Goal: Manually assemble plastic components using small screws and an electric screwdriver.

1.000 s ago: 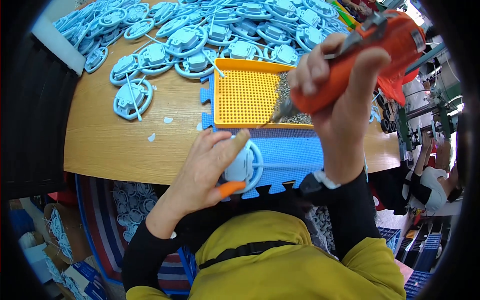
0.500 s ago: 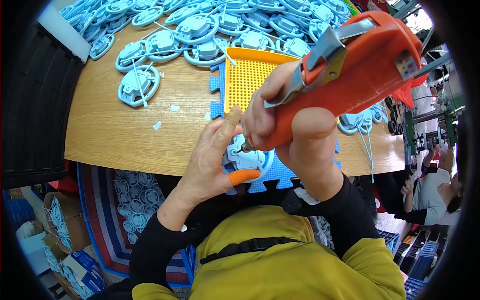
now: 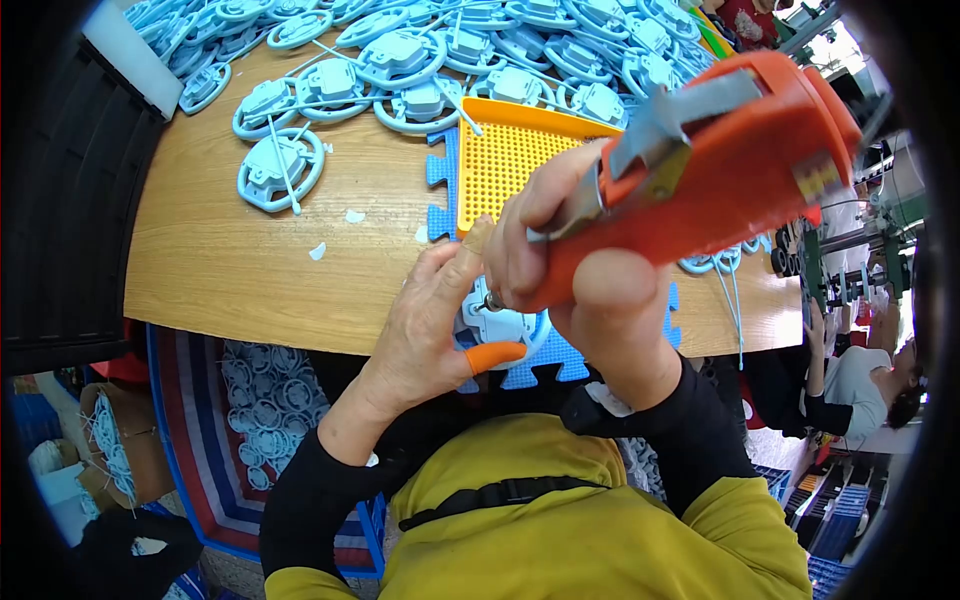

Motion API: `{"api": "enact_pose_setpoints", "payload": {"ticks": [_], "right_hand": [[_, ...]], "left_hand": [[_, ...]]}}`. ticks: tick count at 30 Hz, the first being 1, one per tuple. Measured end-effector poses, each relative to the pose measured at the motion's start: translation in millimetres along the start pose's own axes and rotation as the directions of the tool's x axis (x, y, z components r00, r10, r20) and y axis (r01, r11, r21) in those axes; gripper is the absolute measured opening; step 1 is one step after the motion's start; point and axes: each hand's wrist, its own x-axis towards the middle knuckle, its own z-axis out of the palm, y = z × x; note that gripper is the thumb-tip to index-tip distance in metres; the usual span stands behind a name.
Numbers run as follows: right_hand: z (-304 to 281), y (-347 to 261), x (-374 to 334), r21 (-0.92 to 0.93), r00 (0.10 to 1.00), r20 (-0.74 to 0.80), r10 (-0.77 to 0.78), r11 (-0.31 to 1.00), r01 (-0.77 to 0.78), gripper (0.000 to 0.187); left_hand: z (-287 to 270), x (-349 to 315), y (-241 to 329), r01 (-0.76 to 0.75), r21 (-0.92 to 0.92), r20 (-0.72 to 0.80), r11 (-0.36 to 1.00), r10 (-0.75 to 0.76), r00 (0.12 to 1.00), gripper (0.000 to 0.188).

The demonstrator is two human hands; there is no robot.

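Note:
My right hand (image 3: 620,320) is wrapped round an orange-red electric screwdriver (image 3: 710,170) with a metal lever on its upper side. Its bit points down at the hub of a light-blue toy steering wheel (image 3: 500,326). Whether the bit sits in a screw cannot be made out. My left hand (image 3: 420,320) holds that wheel by its left side, the thumb in an orange finger cover lying along the near rim. The wheel rests on a blue foam mat (image 3: 545,372), partly hidden by both hands. Just beyond stands a shallow yellow tray (image 3: 540,115) with a perforated bottom.
Many light-blue steering wheels (image 3: 400,60) are heaped across the back of the wooden table (image 3: 250,290). One wheel (image 3: 280,170) lies apart at left. A striped bin (image 3: 185,440) of small parts stands below the near edge. Another person (image 3: 860,385) sits at far right.
The screwdriver's rear end has shifted slightly down and right and is now blurred, its bit still at the hub. A dark shape has come in at the lower left.

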Motion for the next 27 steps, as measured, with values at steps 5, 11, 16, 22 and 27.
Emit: {"api": "enact_pose_setpoints", "payload": {"ticks": [5, 11, 16, 22, 27], "right_hand": [[6.0, 7.9, -3.6, 0.054, 0.997, 0.042, -0.063, 0.997, 0.061, 0.06], [5.7, 16.1, -7.5, 0.012, 0.995, 0.06, -0.076, 0.997, 0.075, 0.057], [6.3, 11.4, -2.5, 0.02, 0.998, 0.06, 0.021, 1.0, -0.022, 0.056], [-53.3, -10.6, 45.6, 0.081, 0.96, 0.019, -0.281, 0.957, 0.278, 0.05], [-71.0, 27.4, 92.2, -0.031, 0.946, -0.218, -0.239, 0.971, 0.238, 0.045]], "left_hand": [[7.3, 0.6, -15.9, 0.07, -0.13, -0.028, 0.989, -0.074, 0.997, 0.094], [0.7, -1.9, -15.6, -0.071, 0.008, 0.021, 0.997, 0.071, 0.997, 0.091], [-13.5, -12.1, 1.8, -0.035, 0.015, -0.055, 0.999, 0.035, 0.998, 0.085], [-136.6, -71.3, 35.0, 0.324, 0.144, 0.064, 0.935, -0.335, 0.94, 0.085], [-165.6, -8.4, -31.6, 0.331, 0.491, -0.233, 0.806, -0.244, 0.941, 0.086]]}}
